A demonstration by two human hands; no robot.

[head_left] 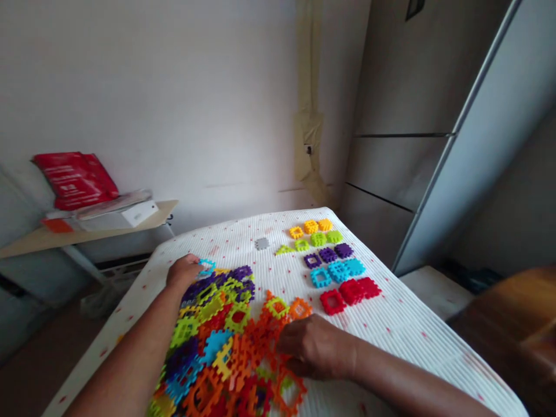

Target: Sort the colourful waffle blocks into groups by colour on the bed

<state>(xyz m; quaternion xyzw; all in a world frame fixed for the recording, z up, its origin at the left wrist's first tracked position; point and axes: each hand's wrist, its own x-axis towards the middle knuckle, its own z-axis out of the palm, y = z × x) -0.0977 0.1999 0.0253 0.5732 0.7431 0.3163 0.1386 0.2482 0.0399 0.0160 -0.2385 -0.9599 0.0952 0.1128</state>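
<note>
A heap of interlocking plastic tiles [226,341] in orange, green, purple, blue and yellow lies on a white ribbed cover [399,324]. My left hand [185,271] rests at the heap's far left edge, fingers curled on a light blue tile [207,266]. At the heap's right side my right hand [315,347] lies curled over orange tiles; what its fingers hold is hidden. Beyond the heap lie sorted rows: yellow tiles [310,226], green tiles [319,238], purple tiles [328,255], blue tiles [337,271], red tiles [350,292]. A grey tile [262,244] lies alone.
A low shelf [87,229] at the left carries a red bag [75,178] and a white box [139,213]. Grey cabinet doors [434,145] stand at the right. A brown wooden surface [512,324] sits at the lower right.
</note>
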